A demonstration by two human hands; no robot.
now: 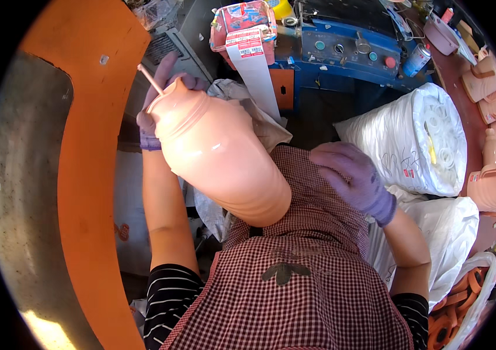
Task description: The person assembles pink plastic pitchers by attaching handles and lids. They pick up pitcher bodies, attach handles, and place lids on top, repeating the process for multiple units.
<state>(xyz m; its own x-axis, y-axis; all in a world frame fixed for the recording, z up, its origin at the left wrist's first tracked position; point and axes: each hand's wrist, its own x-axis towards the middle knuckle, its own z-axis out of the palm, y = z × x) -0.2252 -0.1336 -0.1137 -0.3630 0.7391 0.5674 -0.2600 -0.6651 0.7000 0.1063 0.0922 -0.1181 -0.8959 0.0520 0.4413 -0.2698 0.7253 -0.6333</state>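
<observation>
A large glossy pink plastic jug (224,151) leans across in front of me, with its ridged neck up at the left and its rounded base low at the right. From its mouth sticks a thin pink stem. My left hand (147,123), in a purple glove, is closed around the neck end, with some fingers showing behind the rim; the jug hides the rest. My right hand (353,178), gloved alike, hovers over my lap to the right of the base. Its fingers are stretched out, it holds nothing, and it is apart from the jug.
An orange machine frame (87,175) curves along the left. Ahead stand a blue control panel (347,49) and a pink basket (218,41) with a label strip (259,76) hanging over it. White sacks (399,140) and a shelf of pink jugs (490,186) line the right.
</observation>
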